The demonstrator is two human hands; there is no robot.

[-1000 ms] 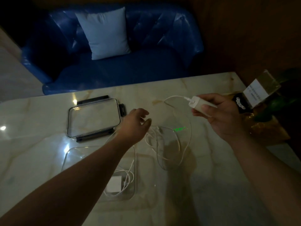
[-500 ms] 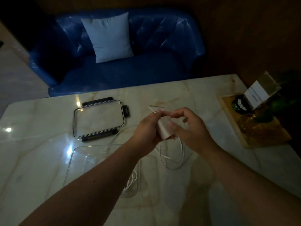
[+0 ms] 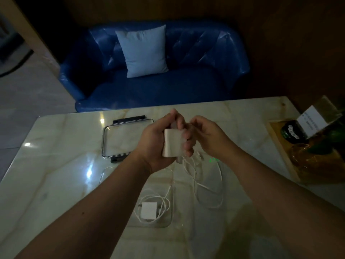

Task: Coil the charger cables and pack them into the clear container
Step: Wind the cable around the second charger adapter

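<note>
Left hand [image 3: 154, 146] grips charger block [image 3: 170, 144] above table [image 3: 56, 165]; right hand [image 3: 207, 139] curled beside it, hold unclear. Cable [image 3: 194, 181] dangles: light, limp, springy. Pinch near the block.

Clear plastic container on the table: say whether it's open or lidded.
Open. The container is uncovered, white charger brick visible inside; its black-clipped clear lid lies apart on the marble table.
</note>
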